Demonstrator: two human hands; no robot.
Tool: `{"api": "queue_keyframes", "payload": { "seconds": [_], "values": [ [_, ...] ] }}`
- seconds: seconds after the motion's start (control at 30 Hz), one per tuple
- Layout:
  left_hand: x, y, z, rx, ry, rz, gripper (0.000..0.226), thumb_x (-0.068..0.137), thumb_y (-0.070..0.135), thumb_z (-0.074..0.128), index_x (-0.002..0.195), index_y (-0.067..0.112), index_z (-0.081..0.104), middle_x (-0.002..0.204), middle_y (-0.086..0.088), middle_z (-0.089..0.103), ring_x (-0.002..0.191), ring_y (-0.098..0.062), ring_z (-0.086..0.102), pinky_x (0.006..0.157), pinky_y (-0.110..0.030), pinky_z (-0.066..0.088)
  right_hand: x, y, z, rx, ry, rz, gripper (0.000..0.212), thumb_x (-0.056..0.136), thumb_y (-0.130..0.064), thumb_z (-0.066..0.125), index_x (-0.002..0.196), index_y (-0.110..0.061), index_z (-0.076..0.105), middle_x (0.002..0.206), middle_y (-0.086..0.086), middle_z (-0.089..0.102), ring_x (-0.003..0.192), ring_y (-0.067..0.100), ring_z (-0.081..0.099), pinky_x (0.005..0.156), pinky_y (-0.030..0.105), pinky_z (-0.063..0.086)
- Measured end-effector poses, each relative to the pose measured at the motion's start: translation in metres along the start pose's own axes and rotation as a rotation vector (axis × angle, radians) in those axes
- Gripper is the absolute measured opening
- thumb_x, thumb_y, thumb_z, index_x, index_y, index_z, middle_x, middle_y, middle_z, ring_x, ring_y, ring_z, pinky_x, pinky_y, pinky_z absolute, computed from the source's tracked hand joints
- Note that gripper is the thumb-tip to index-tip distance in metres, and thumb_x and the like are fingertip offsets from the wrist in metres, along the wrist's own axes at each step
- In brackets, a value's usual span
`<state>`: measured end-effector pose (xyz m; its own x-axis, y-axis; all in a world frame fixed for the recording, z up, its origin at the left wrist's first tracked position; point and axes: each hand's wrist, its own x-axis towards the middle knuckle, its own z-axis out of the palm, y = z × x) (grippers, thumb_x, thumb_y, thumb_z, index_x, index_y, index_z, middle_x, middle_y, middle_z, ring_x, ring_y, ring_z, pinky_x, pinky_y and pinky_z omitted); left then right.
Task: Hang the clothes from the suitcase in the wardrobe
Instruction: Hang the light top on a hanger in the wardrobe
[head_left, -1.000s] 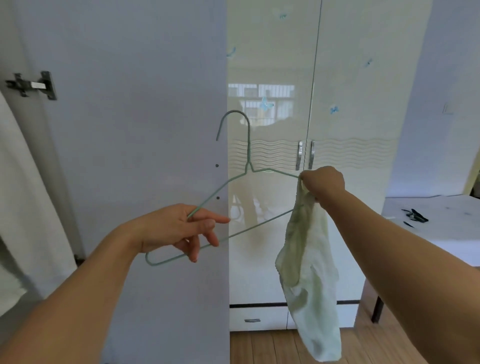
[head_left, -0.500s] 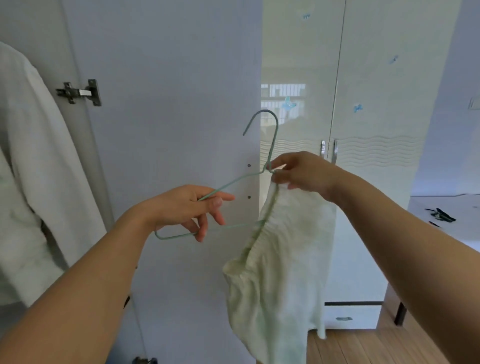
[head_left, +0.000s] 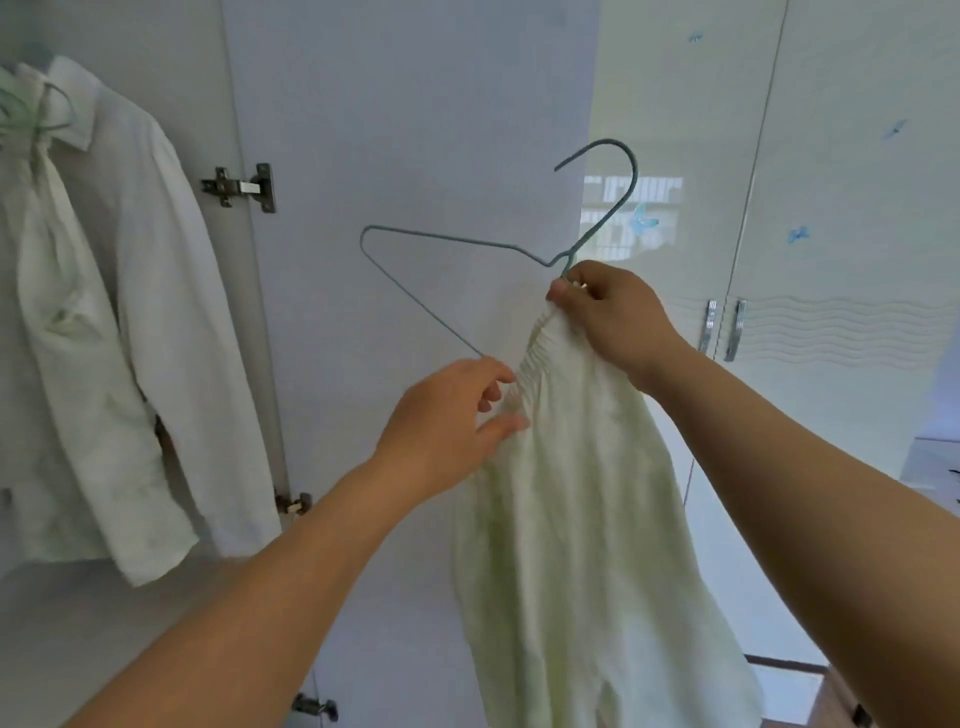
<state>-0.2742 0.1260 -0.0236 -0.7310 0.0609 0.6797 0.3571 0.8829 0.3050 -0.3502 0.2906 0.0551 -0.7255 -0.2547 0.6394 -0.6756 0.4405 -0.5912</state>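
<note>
A pale green garment with a gathered elastic waistband hangs from a thin blue-green wire hanger in front of the open wardrobe door. My right hand pinches the hanger's neck together with the top of the waistband. My left hand grips the waistband lower down, beside the hanger's slanted bar. The hanger's hook points up and left, free of any rail. The suitcase is out of view.
A white shirt hangs on a green hanger inside the wardrobe at the left. Metal hinges sit on the door's inner edge. Closed glossy wardrobe doors with two handles stand to the right. A white surface shows at the far right edge.
My left hand let go of the hanger's lower bar and took the waistband. The hanger tilted, its left end rising. The view swung left, showing more of the hung shirt.
</note>
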Motion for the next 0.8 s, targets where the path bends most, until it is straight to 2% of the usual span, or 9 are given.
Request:
{"api": "queue_keyframes", "payload": {
  "seconds": [0.07, 0.2, 0.33, 0.47, 0.53, 0.63, 0.67, 0.73, 0.8],
  "values": [
    [0.002, -0.001, 0.01, -0.1, -0.18, -0.138, 0.055, 0.08, 0.039, 0.074, 0.128, 0.029, 0.049, 0.119, 0.011, 0.054, 0.108, -0.006, 0.055, 0.096, -0.032, 0.047, 0.003, 0.0, -0.004, 0.18, -0.011, -0.01, 0.021, 0.095, -0.029, 0.054, 0.086, -0.012, 0.065, 0.069, -0.005, 0.052, 0.062, 0.008, 0.044, 0.057, 0.021, 0.034],
    [0.006, 0.002, 0.007, -0.568, -0.199, -0.331, 0.069, 0.07, 0.028, 0.083, 0.119, 0.031, 0.035, 0.119, 0.016, 0.057, 0.108, 0.004, 0.053, 0.096, -0.02, 0.043, 0.006, 0.005, -0.011, 0.329, -0.075, -0.059, 0.02, 0.096, -0.029, 0.054, 0.084, -0.019, 0.066, 0.063, -0.016, 0.053, 0.062, 0.004, 0.044, 0.058, 0.018, 0.035],
    [0.005, 0.004, 0.006, -0.668, -0.161, -0.413, 0.055, 0.064, 0.047, 0.072, 0.107, 0.033, 0.041, 0.111, 0.024, 0.063, 0.114, -0.007, 0.052, 0.102, -0.029, 0.038, 0.019, 0.011, -0.025, 0.516, -0.015, 0.009, 0.029, 0.095, -0.036, 0.055, 0.07, -0.027, 0.066, 0.065, -0.021, 0.059, 0.075, 0.006, 0.053, 0.077, 0.028, 0.043],
    [0.002, 0.005, 0.013, -0.744, -0.37, -0.365, 0.024, 0.084, 0.026, 0.071, 0.103, 0.016, 0.06, 0.095, 0.007, 0.071, 0.092, -0.007, 0.063, 0.097, -0.032, 0.045, 0.025, 0.012, -0.03, 0.573, 0.016, 0.048, 0.033, 0.095, -0.039, 0.055, 0.068, -0.023, 0.064, 0.066, -0.013, 0.056, 0.072, 0.008, 0.05, 0.075, 0.028, 0.042],
    [-0.003, 0.003, 0.014, -0.679, -0.545, -0.368, 0.028, 0.083, 0.021, 0.071, 0.106, 0.008, 0.064, 0.104, -0.005, 0.07, 0.094, -0.014, 0.063, 0.094, -0.03, 0.047, 0.027, 0.015, -0.031, 0.548, 0.063, 0.049, 0.029, 0.095, -0.039, 0.054, 0.075, -0.022, 0.065, 0.076, -0.011, 0.056, 0.075, 0.008, 0.05, 0.078, 0.027, 0.042],
    [-0.007, -0.01, 0.004, -0.255, -0.679, -0.323, 0.02, 0.09, 0.022, 0.067, 0.103, 0.007, 0.068, 0.106, -0.008, 0.072, 0.09, -0.011, 0.064, 0.091, -0.028, 0.049, 0.027, 0.024, -0.042, 0.478, 0.104, 0.026, 0.027, 0.095, -0.037, 0.054, 0.093, -0.014, 0.067, 0.081, -0.012, 0.055, 0.077, 0.007, 0.049, 0.075, 0.023, 0.038],
    [-0.006, -0.017, -0.003, -0.113, -0.65, -0.303, 0.016, 0.091, 0.024, 0.066, 0.101, 0.011, 0.069, 0.103, -0.006, 0.072, 0.087, -0.011, 0.065, 0.09, -0.029, 0.049, 0.026, 0.029, -0.047, 0.414, 0.088, 0.009, 0.029, 0.096, -0.038, 0.052, 0.093, -0.013, 0.067, 0.082, -0.012, 0.056, 0.077, 0.006, 0.049, 0.072, 0.021, 0.038],
    [-0.004, -0.023, -0.021, 0.021, -0.553, -0.297, 0.008, 0.092, 0.026, 0.064, 0.099, 0.025, 0.068, 0.092, 0.008, 0.07, 0.077, -0.001, 0.061, 0.081, -0.015, 0.047, 0.02, 0.041, -0.051, 0.23, 0.035, -0.024, 0.04, 0.097, -0.043, 0.048, 0.079, -0.013, 0.067, 0.083, -0.008, 0.062, 0.077, 0.005, 0.052, 0.069, 0.021, 0.038],
    [-0.001, -0.022, -0.037, 0.082, -0.458, -0.298, 0.018, 0.091, 0.028, 0.065, 0.108, 0.033, 0.067, 0.089, 0.019, 0.064, 0.074, 0.01, 0.056, 0.071, -0.004, 0.04, 0.015, 0.051, -0.051, 0.081, 0.002, -0.026, 0.051, 0.095, -0.049, 0.047, 0.065, -0.011, 0.06, 0.075, 0.001, 0.063, 0.071, 0.012, 0.054, 0.066, 0.026, 0.038]
  ]
}}
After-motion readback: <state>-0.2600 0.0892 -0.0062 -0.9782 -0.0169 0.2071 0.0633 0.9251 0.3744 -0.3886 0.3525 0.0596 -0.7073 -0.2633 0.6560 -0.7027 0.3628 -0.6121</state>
